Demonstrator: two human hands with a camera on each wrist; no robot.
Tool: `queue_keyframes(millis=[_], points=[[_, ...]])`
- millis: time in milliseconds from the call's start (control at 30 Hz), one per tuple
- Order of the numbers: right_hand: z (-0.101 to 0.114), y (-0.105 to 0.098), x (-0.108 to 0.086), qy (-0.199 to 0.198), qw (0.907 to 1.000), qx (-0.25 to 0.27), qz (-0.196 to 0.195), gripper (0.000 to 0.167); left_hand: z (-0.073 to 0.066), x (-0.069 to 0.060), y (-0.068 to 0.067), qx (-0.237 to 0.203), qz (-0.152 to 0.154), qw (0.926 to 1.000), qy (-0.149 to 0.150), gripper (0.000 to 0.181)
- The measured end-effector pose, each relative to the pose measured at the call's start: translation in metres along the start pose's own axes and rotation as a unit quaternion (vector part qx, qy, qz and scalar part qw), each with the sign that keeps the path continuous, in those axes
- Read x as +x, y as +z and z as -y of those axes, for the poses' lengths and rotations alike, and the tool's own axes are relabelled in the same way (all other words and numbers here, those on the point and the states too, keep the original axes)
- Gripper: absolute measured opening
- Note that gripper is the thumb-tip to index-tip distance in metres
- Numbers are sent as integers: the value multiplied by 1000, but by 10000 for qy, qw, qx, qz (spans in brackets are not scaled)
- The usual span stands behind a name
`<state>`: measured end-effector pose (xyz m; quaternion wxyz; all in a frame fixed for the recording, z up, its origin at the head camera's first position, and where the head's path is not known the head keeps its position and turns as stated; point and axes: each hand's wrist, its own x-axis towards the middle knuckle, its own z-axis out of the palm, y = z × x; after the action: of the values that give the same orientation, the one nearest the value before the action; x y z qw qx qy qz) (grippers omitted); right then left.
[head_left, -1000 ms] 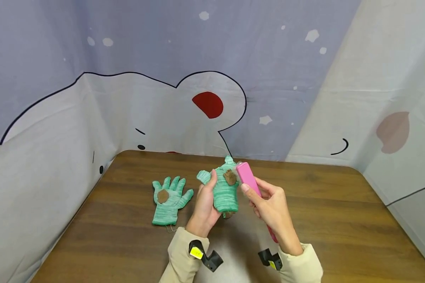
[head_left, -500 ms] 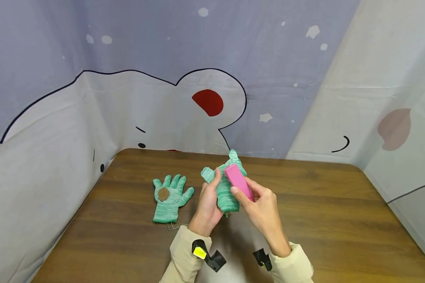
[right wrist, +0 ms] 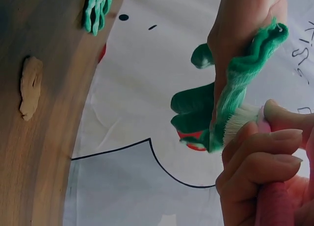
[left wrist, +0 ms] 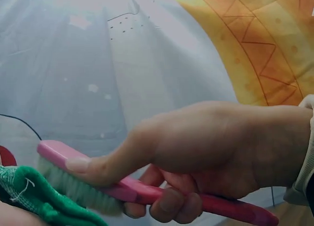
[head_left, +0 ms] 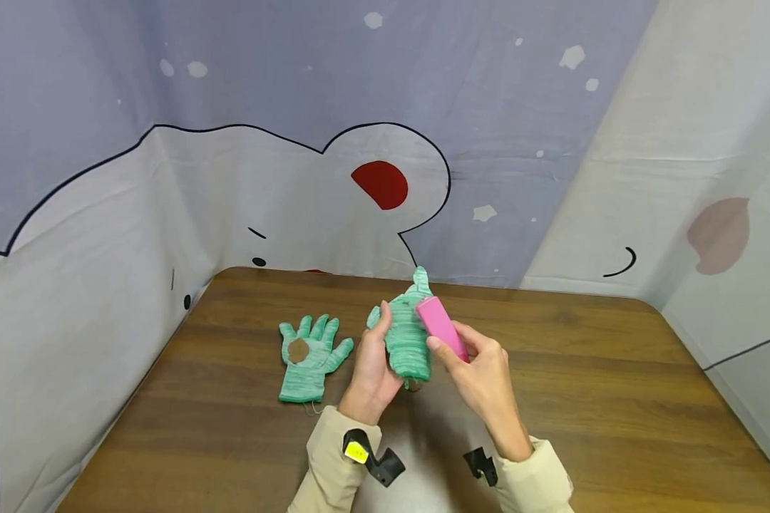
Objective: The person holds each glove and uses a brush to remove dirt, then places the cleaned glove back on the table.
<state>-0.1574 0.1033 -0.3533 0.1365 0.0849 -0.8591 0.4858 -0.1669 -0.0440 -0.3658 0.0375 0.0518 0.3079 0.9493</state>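
Note:
My left hand (head_left: 371,370) holds a green knitted glove (head_left: 408,345) up above the table, thumb across its front. With my right hand (head_left: 488,374) I grip a pink brush (head_left: 443,326). In the left wrist view its pale bristles (left wrist: 78,189) face the glove and a darker pink handle (left wrist: 240,211) runs back past the fingers. The right wrist view shows the bristles touching the green cloth (right wrist: 230,96). A second green glove (head_left: 304,377) with a round brown patch (head_left: 298,350) lies flat to the left, fingers pointing away.
The wooden table (head_left: 616,399) spreads around both hands. A flat brown piece (right wrist: 31,88) lies on it in the right wrist view. Loose threads (head_left: 313,408) trail from the second glove's cuff. A printed cloth (head_left: 282,192) hangs behind the table.
The brush has moved from the held glove's right edge to over its front. A brown patch seen on that glove a second ago no longer shows. The glove has turned slightly.

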Motion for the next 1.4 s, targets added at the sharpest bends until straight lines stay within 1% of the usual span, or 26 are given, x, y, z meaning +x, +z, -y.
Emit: queue_keyframes(millis=[133, 267, 400, 533, 633, 800, 900, 1000, 1067, 1100, 1167, 1267, 1333, 1400], points=[[-3, -3, 4, 91, 9999, -97, -57, 44, -3, 1, 0, -155, 100, 9998, 9, 39], [-6, -4, 6, 212, 9998, 35, 25, 45, -6, 1, -1, -239, 155, 9996, -4, 36], [-6, -3, 6, 345, 9983, 382, 258, 47, -8, 2, -1, -238, 33, 9997, -47, 36], [-6, -3, 6, 461, 9953, 740, 420, 46, -8, 1, -2, -133, -132, 9997, -146, 36], [-6, -5, 6, 546, 9911, 1066, 580, 44, -7, 1, -3, -54, -103, 9997, -207, 38], [-4, -12, 7, 650, 9794, 1702, 864, 40, -2, 3, -6, -95, -28, 9997, -245, 39], [-3, -16, 8, 622, 9738, 1992, 899, 37, 1, 4, -8, -251, -39, 9992, -295, 37], [-2, -19, 8, 569, 9722, 2103, 854, 36, 2, 5, -10, -403, -44, 9986, -341, 36], [-2, -18, 8, 542, 9746, 2008, 830, 36, 3, 6, -10, -412, -59, 9985, -341, 36], [-2, -17, 8, 503, 9774, 1889, 804, 37, 3, 6, -10, -381, -59, 9987, -339, 37], [-3, -13, 7, 390, 9851, 1502, 738, 39, 2, 4, -9, -252, -85, 9991, -344, 39], [-7, -7, 7, 86, 9951, 788, 593, 41, 1, 2, -6, -18, -95, 9995, -302, 44], [-9, -4, 6, -49, 9978, 424, 511, 41, 1, 0, -5, 82, -94, 9996, -270, 46], [-10, -3, 6, -104, 9985, 238, 481, 40, 1, 0, -5, 86, -86, 9997, -226, 47]])
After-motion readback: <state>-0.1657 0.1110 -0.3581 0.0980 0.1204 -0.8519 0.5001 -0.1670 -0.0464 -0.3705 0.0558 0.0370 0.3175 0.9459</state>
